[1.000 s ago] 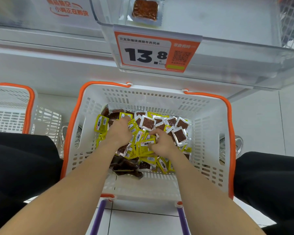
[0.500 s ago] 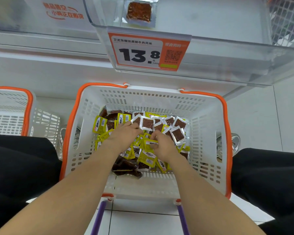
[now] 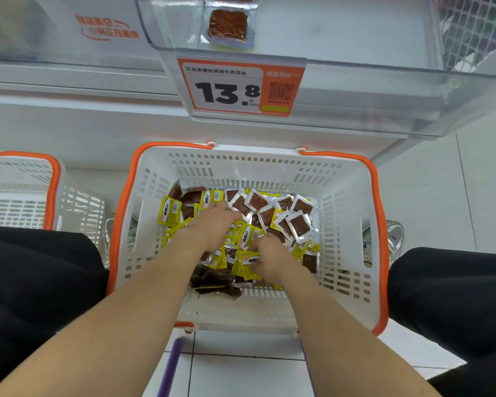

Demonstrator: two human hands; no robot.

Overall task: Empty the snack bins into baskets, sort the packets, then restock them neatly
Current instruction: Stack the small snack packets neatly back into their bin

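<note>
Sorting is proceeding inside the basket [image 3: 380, 224]. The left hand [image 3: 212, 224] is reaching toward the clear packets [image 3: 298, 224] at one o'clock; its grasp cannot be told. The right hand [image 3: 269, 260] is curling round yellow packets [image 3: 249, 260] at six. Recommend lifting one kind only, keeping piles apart.

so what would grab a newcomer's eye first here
The white basket with the orange rim, in the centre, holds a heap of yellow and brown packets. The left hand and right hand are dug into it. Above hangs a big orange price tag reading 13.8, on a clear bin with a brown packet inside.
</note>
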